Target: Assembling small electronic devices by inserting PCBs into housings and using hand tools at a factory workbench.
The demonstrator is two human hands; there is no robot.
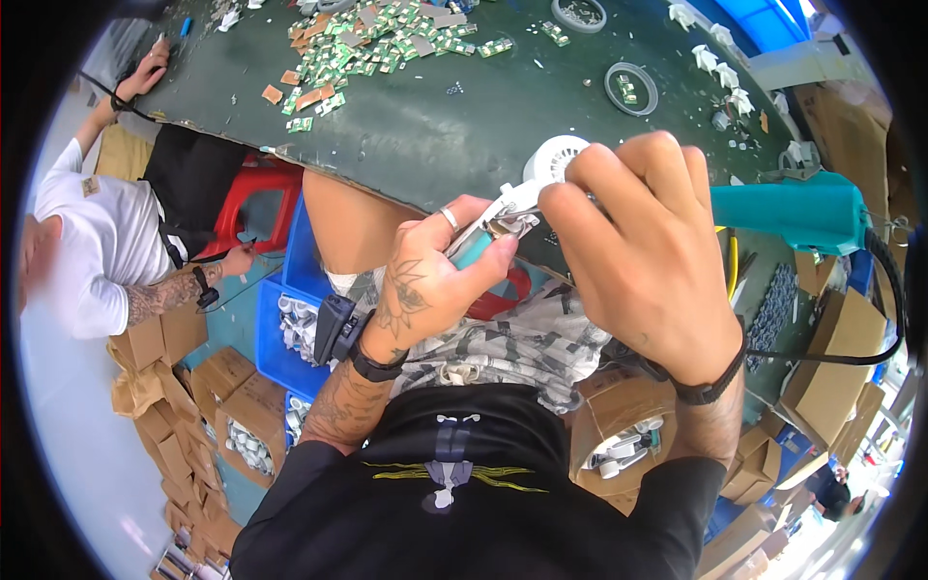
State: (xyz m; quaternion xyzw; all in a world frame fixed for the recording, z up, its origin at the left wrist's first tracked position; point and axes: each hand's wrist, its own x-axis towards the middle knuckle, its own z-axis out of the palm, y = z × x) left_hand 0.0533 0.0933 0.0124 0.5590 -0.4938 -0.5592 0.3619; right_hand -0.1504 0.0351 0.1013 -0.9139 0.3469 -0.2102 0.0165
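A small white handheld fan (553, 160) with a round slotted head is held over my lap, near the table's edge. Its handle lies open, showing a teal cylinder (472, 249) and small inner parts. My left hand (425, 266), wearing a ring, is closed round this handle, thumb pressed near the parts. My right hand (650, 251) is closed with bent fingers beside the fan's head and the top of the handle. The right fingertips are hidden, so what they pinch cannot be made out.
Small green circuit boards (372, 53) are heaped on the dark green table (425, 130). Rings (630, 89) and white parts (710, 63) lie farther right. A teal corded tool (802, 215) is right of my hand. Blue bins (280, 333) and cardboard boxes (619, 406) surround me. A co-worker (101, 227) sits left.
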